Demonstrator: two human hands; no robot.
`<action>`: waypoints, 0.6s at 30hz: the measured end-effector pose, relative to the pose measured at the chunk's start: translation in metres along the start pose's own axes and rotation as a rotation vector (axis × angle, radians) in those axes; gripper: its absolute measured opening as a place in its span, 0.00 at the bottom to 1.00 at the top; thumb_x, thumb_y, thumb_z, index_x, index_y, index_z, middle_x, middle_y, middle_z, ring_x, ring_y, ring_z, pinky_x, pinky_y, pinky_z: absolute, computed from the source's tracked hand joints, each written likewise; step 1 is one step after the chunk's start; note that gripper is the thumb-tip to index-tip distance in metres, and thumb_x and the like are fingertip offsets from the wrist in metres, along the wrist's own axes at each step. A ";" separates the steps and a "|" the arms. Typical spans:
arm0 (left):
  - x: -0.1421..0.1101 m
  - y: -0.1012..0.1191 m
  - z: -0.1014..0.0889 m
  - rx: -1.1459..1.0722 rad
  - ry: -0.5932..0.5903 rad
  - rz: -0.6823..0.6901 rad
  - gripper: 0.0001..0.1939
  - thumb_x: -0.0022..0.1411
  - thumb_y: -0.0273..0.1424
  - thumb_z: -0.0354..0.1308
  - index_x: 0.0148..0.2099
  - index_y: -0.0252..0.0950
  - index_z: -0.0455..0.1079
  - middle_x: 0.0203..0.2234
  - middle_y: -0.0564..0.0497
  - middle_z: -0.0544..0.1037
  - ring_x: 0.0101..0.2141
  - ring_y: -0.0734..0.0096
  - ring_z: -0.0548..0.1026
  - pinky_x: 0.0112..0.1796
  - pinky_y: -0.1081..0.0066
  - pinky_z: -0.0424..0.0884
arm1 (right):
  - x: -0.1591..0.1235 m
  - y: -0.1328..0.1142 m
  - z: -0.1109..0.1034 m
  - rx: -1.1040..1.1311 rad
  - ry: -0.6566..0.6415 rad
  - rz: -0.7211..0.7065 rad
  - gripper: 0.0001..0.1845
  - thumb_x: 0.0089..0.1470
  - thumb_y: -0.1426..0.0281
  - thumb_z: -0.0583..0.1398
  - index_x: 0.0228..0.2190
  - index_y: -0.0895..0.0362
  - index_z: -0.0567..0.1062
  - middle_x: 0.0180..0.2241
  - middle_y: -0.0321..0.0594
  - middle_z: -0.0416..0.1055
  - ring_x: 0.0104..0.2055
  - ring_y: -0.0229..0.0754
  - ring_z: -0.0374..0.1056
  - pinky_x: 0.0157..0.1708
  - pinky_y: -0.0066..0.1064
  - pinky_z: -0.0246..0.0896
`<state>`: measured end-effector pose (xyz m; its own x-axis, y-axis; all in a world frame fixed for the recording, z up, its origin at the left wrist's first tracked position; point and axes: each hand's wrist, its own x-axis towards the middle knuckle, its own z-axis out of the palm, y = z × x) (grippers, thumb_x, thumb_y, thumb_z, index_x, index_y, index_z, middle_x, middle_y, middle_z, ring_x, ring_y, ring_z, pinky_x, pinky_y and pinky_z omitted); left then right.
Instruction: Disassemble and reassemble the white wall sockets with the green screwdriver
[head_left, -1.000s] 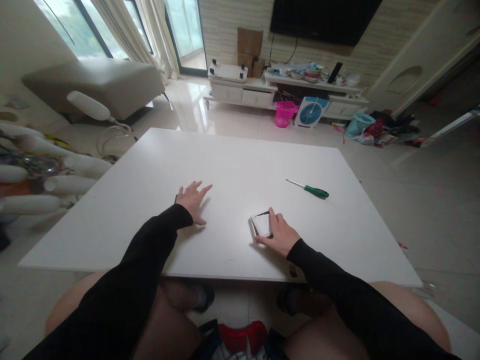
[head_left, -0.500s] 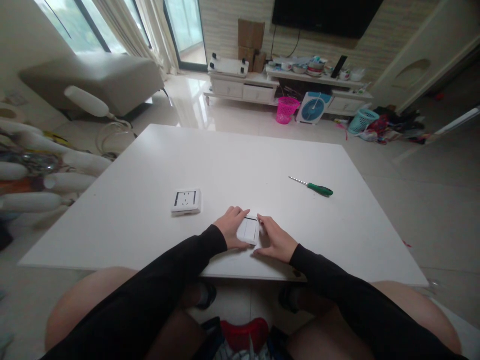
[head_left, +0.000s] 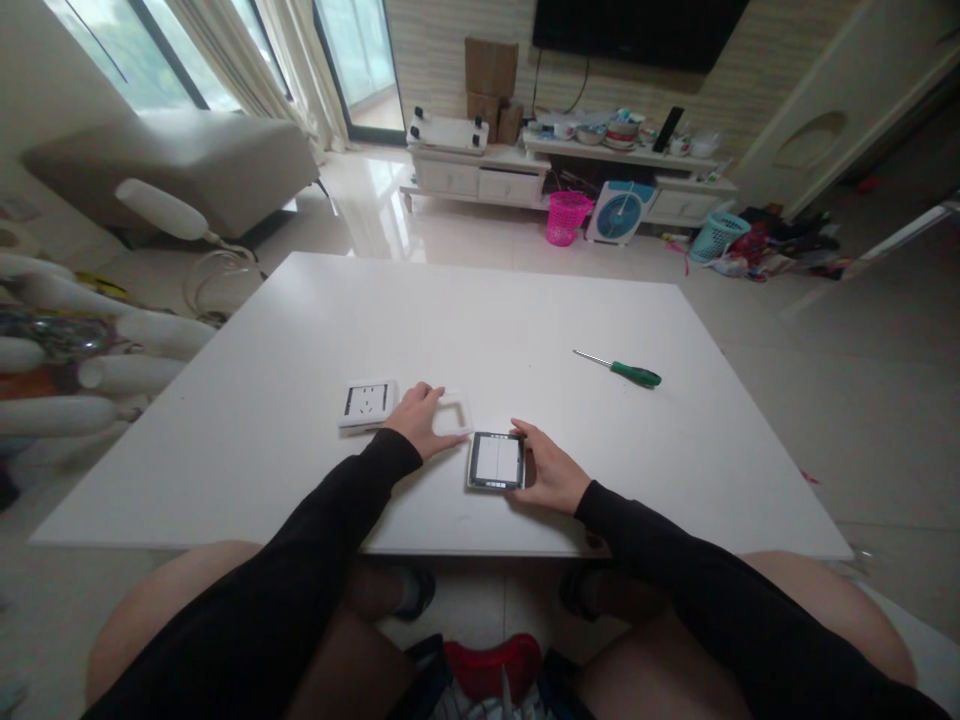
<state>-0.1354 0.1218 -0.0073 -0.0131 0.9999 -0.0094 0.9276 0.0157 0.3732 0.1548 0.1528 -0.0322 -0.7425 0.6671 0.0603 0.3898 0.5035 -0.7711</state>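
The frame [head_left: 466, 410] has just come off the switch [head_left: 498, 460], I see, baring its dark border. The left hand [head_left: 420, 418], beside the socket [head_left: 368, 401], pinches the frame; the right hand [head_left: 553, 470] clasps the switch on the table [head_left: 480, 325]. That uncovering looks finished.

The switch [head_left: 498, 460] has white keys, and around them runs a dark grey border with small white marks along two edges. The frame [head_left: 465, 408] is plain white. The socket [head_left: 367, 402] is white too, with a black stripe on each of two sides and small dark slots between. The desk [head_left: 450, 320] is also white. The screwdriver [head_left: 634, 374] has a green handle and a silvery shaft. Both sleeves [head_left: 330, 510] are black. The basket [head_left: 566, 218] is bright pink, and the fan [head_left: 619, 212] is blue and white
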 end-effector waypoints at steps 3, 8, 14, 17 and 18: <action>0.001 -0.001 0.004 0.129 -0.087 -0.033 0.44 0.56 0.51 0.67 0.64 0.25 0.64 0.54 0.32 0.69 0.57 0.41 0.68 0.59 0.52 0.67 | 0.002 0.001 -0.007 0.008 -0.004 0.010 0.56 0.41 0.71 0.71 0.67 0.55 0.53 0.62 0.56 0.64 0.64 0.59 0.65 0.63 0.53 0.64; 0.004 -0.001 0.013 0.152 -0.152 -0.061 0.42 0.58 0.49 0.66 0.66 0.31 0.62 0.57 0.33 0.68 0.58 0.42 0.68 0.58 0.52 0.68 | 0.002 0.005 -0.012 -0.013 0.003 -0.008 0.54 0.42 0.71 0.71 0.66 0.54 0.55 0.63 0.55 0.63 0.66 0.58 0.64 0.64 0.53 0.63; 0.007 -0.005 0.029 0.006 -0.071 0.058 0.37 0.57 0.38 0.66 0.66 0.32 0.63 0.65 0.31 0.63 0.65 0.39 0.62 0.64 0.46 0.62 | 0.003 0.005 -0.012 -0.025 -0.011 -0.034 0.53 0.43 0.71 0.70 0.66 0.54 0.56 0.63 0.55 0.63 0.66 0.58 0.64 0.65 0.53 0.62; 0.000 0.009 0.044 -0.211 -0.095 0.235 0.40 0.56 0.35 0.66 0.69 0.35 0.61 0.65 0.35 0.65 0.66 0.45 0.63 0.66 0.47 0.61 | 0.003 0.007 -0.011 -0.012 0.002 -0.044 0.52 0.43 0.71 0.70 0.66 0.55 0.56 0.63 0.55 0.63 0.65 0.59 0.64 0.65 0.54 0.62; -0.004 0.016 0.048 -0.273 -0.117 0.285 0.44 0.54 0.37 0.69 0.69 0.35 0.59 0.65 0.35 0.65 0.66 0.45 0.63 0.66 0.47 0.61 | 0.003 0.008 -0.011 -0.008 0.005 -0.045 0.52 0.43 0.71 0.70 0.66 0.55 0.56 0.62 0.55 0.63 0.64 0.59 0.64 0.64 0.54 0.63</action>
<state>-0.1029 0.1182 -0.0459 0.2867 0.9575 0.0304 0.7549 -0.2454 0.6082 0.1615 0.1643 -0.0312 -0.7568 0.6463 0.0976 0.3604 0.5372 -0.7625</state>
